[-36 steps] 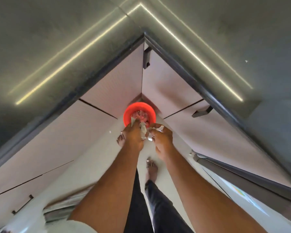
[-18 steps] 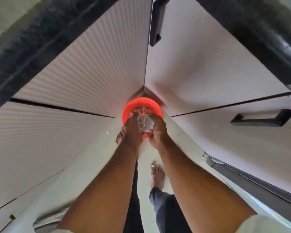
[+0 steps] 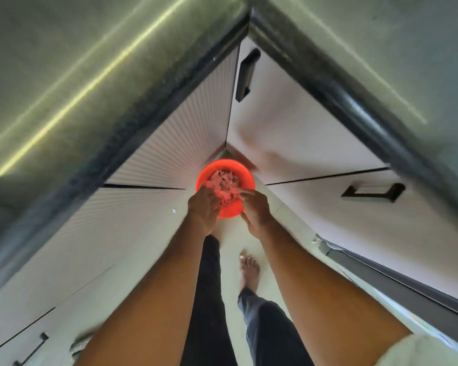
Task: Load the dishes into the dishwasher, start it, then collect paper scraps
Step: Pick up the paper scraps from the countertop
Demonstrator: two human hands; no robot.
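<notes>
Right, your countertop [image 3: 77,83] wraps the corner above, dark edge, light streaks on it, then the pale ribbed cabinet fronts [image 3: 185,133] meet at the corner with a black vertical handle [image 3: 246,75] near the top and a black horizontal handle [image 3: 373,192] on the drawer to your right. Pale floor [image 3: 132,249] below, your bare foot [image 3: 249,270] on it between your forearms. Orange bin [image 3: 225,187] sits on the floor tight in the cabinet corner, open top, paper scraps [image 3: 224,184] heaped inside it. Your left hand [image 3: 204,207] is over the bin's near-left rim, fingers hanging loosely downward toward the scraps, nothing visibly held. Your right hand [image 3: 255,210] is at the near-right rim, fingers loosely curled with tips close to the scraps; blurred, so can't tell if they pinch a piece. One small white speck [image 3: 174,211] lies on the floor left of the bin.
</notes>
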